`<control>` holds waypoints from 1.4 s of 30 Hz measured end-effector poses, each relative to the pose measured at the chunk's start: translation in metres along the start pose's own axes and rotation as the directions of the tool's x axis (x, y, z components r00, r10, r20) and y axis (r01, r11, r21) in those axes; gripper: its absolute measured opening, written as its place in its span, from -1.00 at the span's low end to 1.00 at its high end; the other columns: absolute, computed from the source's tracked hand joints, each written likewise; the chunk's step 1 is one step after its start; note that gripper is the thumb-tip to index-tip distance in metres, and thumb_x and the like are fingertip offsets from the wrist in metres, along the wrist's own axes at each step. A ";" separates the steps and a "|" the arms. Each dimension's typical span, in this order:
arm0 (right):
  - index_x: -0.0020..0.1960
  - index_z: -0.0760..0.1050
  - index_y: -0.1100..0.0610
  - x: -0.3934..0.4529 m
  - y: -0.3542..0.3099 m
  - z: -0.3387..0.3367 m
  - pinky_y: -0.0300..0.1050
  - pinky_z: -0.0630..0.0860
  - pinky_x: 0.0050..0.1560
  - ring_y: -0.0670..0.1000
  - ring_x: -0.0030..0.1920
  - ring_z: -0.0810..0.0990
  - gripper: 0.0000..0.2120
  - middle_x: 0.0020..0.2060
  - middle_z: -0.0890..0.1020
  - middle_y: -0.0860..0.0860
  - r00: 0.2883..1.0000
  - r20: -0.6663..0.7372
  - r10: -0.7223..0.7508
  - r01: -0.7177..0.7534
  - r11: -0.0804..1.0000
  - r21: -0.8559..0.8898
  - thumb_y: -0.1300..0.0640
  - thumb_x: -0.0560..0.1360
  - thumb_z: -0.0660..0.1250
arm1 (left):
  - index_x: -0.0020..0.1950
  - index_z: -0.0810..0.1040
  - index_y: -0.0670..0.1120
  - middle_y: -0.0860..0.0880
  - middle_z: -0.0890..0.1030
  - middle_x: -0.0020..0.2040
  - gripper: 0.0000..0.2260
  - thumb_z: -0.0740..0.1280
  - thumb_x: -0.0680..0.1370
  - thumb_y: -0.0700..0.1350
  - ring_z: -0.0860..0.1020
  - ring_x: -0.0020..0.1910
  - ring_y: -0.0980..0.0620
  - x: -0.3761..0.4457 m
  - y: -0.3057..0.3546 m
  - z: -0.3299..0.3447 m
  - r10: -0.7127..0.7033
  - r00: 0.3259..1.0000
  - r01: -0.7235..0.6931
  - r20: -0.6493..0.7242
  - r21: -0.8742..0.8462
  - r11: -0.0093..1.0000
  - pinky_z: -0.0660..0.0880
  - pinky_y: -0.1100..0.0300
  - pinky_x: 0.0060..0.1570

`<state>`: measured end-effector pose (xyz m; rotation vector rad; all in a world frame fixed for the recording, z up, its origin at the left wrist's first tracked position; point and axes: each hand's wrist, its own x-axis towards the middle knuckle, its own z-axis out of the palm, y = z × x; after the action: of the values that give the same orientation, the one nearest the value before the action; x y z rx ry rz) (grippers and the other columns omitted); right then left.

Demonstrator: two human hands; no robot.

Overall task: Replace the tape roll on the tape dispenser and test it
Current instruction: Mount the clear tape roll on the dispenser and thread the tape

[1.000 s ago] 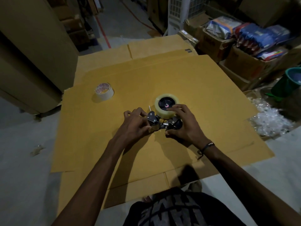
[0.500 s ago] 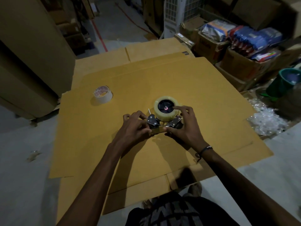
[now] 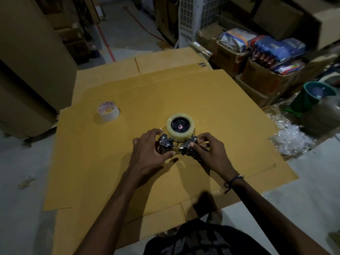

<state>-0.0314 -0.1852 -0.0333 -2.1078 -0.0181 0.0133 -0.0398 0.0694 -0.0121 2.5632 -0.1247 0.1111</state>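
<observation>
A tape dispenser lies flat on a flattened cardboard sheet spread over the floor, carrying a clear tape roll on its black hub. The left hand grips the metal head at the dispenser's left side, thumb underneath; the right hand pinches the metal plate and handle at its right, a dark cord bracelet on that wrist. A second, whitish tape roll with reddish core printing, too blurred to read, stands well apart to the left. Open cartons of blue packets sit beyond, beside a green bucket.
</observation>
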 end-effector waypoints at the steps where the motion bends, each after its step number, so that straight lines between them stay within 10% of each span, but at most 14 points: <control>1: 0.16 0.57 0.03 0.000 0.000 0.000 -0.11 0.67 -0.07 -0.05 0.04 0.67 -0.67 0.04 0.64 -0.08 1.000 -0.001 0.003 -0.003 1.000 -0.001 -0.16 0.54 0.48 | 0.42 0.42 0.06 0.09 0.56 0.33 -0.22 0.44 0.33 0.45 0.52 0.29 0.04 -0.001 0.003 0.006 -0.007 1.000 0.007 -0.012 -0.002 1.000 0.31 -0.05 0.34; 9: 0.08 0.53 0.05 0.011 -0.002 -0.003 0.03 0.61 -0.09 0.00 0.09 0.61 -0.65 0.03 0.61 -0.02 0.997 0.071 -0.003 0.008 0.998 -0.066 -0.16 0.49 0.53 | 0.17 0.49 0.04 0.08 0.56 0.13 -0.48 0.59 0.35 0.18 0.54 0.08 0.04 0.001 0.014 0.021 -0.075 0.988 0.067 -0.135 -0.067 0.996 0.39 0.03 0.29; 20: 0.06 0.49 -0.08 0.019 -0.033 -0.010 0.00 0.50 -0.17 0.03 0.04 0.51 -0.56 0.02 0.50 -0.02 0.998 0.022 -0.060 0.063 0.987 -0.147 -0.17 0.34 0.64 | 0.22 0.45 0.08 0.12 0.58 0.18 -0.36 0.65 0.27 0.19 0.61 0.09 0.06 -0.001 0.011 0.017 -0.170 0.970 0.144 -0.173 -0.153 0.978 0.32 0.06 0.27; 25: 0.36 0.41 0.07 0.033 -0.057 -0.021 -0.02 0.56 -0.06 0.08 0.10 0.55 -0.20 0.16 0.53 0.06 0.965 0.147 0.218 -0.167 0.940 -0.299 -0.26 0.30 0.65 | 0.19 0.45 0.13 0.12 0.59 0.17 -0.36 0.66 0.25 0.22 0.65 0.04 0.05 -0.002 0.016 0.022 -0.157 0.960 0.115 -0.232 -0.186 0.976 0.55 -0.20 0.14; 30: 0.03 0.62 0.24 0.040 -0.071 -0.029 -0.07 0.57 -0.21 0.04 -0.18 0.63 -0.41 -0.11 0.68 0.11 0.893 0.246 0.378 -0.297 0.903 -0.310 -0.25 0.34 0.62 | 0.20 0.41 0.16 0.16 0.58 0.18 -0.35 0.65 0.25 0.22 0.65 0.10 0.07 0.000 0.010 0.027 -0.162 0.963 0.116 -0.217 -0.210 0.971 0.60 -0.18 0.12; 35: 0.13 0.45 0.10 0.041 -0.072 -0.028 0.00 0.69 -0.11 0.07 -0.11 0.71 -0.45 -0.03 0.68 0.11 0.859 0.308 0.409 -0.345 0.907 -0.243 -0.17 0.37 0.63 | 0.19 0.38 0.17 0.17 0.56 0.18 -0.34 0.69 0.25 0.12 0.65 0.10 0.05 0.003 0.009 0.030 -0.174 0.958 0.117 -0.229 -0.243 0.963 0.60 -0.19 0.09; 42: 0.16 0.35 0.11 0.033 -0.074 -0.030 -0.13 0.52 -0.49 0.03 -0.47 0.61 -0.45 -0.18 0.72 0.17 0.929 0.195 0.314 -0.307 0.950 -0.065 -0.10 0.42 0.60 | 0.32 0.34 0.12 0.18 0.52 0.24 -0.26 0.69 0.28 0.05 0.63 0.17 0.09 0.015 0.021 0.034 -0.187 0.963 0.123 -0.197 -0.295 0.948 0.57 -0.14 0.22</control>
<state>0.0017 -0.1730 0.0453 -2.1151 0.1948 0.4219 -0.0255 0.0328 -0.0278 2.2491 0.1395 0.2974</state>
